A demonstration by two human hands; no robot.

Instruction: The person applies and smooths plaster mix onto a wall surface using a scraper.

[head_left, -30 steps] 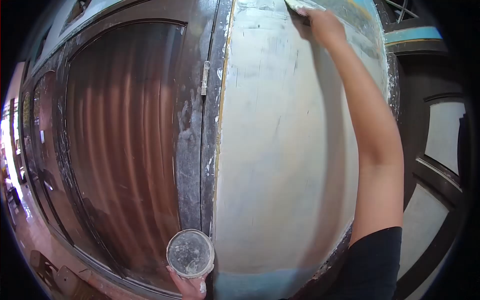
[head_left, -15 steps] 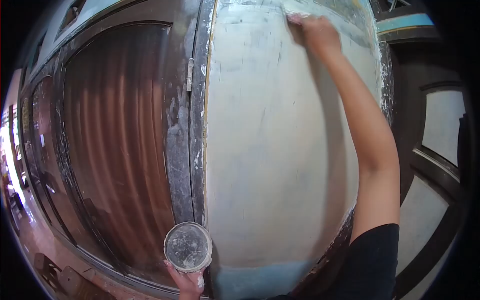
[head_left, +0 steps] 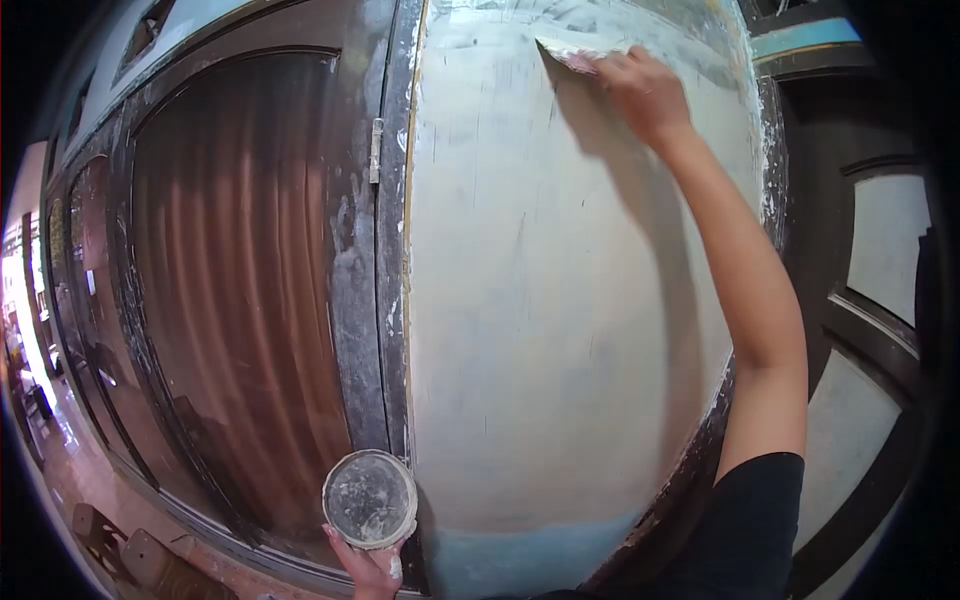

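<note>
My right hand (head_left: 645, 95) is closed around a flat scraper (head_left: 570, 57) smeared with whitish paste, near the top of a pale panel (head_left: 540, 300). The scraper's dark edge is at or very near the panel surface. At the bottom, my left hand (head_left: 368, 570) holds a round container (head_left: 369, 498) from below, its open top facing me. Grey-white residue coats the container's inside, and white paste sticks to my fingers.
Left of the panel stands a dark-framed door (head_left: 240, 280) with reddish-brown curtain-like folds behind glass, and a hinge (head_left: 376, 150). Brown wooden furniture (head_left: 165, 568) is at the lower left. Another dark frame with white panels (head_left: 885, 250) stands at the right.
My right hand has shifted slightly right and down, and the scraper now shows more fully, angled toward the left. My left hand and the container sit slightly lower and further left in view.
</note>
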